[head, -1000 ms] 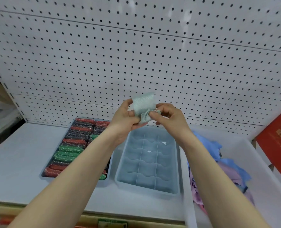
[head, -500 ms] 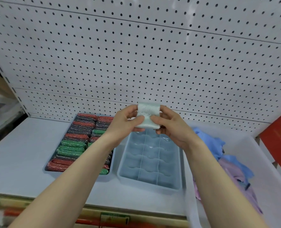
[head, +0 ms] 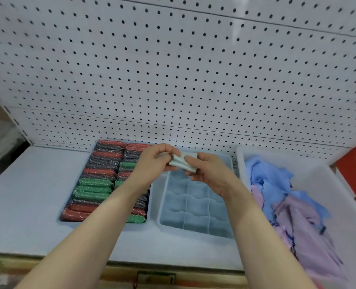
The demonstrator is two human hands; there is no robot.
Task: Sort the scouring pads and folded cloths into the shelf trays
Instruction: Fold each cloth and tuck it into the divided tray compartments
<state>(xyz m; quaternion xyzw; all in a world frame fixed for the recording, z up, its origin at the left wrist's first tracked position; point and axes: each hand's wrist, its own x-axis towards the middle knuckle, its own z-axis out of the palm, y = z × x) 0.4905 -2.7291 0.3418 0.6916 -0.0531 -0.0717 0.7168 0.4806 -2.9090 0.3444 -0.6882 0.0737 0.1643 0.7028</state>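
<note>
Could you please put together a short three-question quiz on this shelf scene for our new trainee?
1. True or false: the divided tray already holds folded cloths.
2. Which holds the loose blue and pink cloths? A) the scouring pad tray B) the white bin C) the pegboard
3. Fill in: both hands hold a folded pale ____ above the divided tray's far end.

Key
1. False; its visible compartments are empty.
2. B, the white bin, right of the scouring pad tray.
3. Cloth, held by the left hand and right hand.
</note>
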